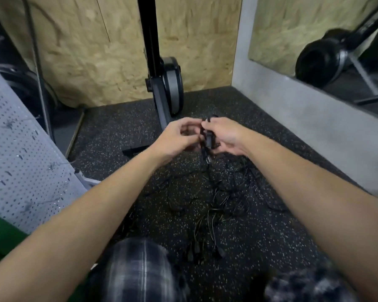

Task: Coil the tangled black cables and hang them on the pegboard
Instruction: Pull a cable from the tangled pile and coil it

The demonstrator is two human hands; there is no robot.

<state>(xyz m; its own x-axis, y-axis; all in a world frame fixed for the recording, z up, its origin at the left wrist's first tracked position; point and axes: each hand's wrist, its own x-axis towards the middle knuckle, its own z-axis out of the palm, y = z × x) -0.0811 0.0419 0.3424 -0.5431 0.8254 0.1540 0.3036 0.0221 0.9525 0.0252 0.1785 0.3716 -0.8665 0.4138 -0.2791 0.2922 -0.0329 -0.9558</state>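
Observation:
A tangle of thin black cables [223, 199] lies on the speckled black rubber floor in front of my knees. Both arms reach forward over it. My right hand [224, 136] grips a small bundle of black cable [207, 139] with a plug hanging below it. My left hand [179, 138] meets it from the left, fingers curled and pinching the same bundle. A grey pegboard [20, 171] with a few hooks leans at the left.
A black rowing machine [162, 88] stands upright against the chipboard wall ahead. At the right runs a grey concrete ledge [292, 110] under a mirror. My knees in plaid cloth [135, 271] fill the bottom edge.

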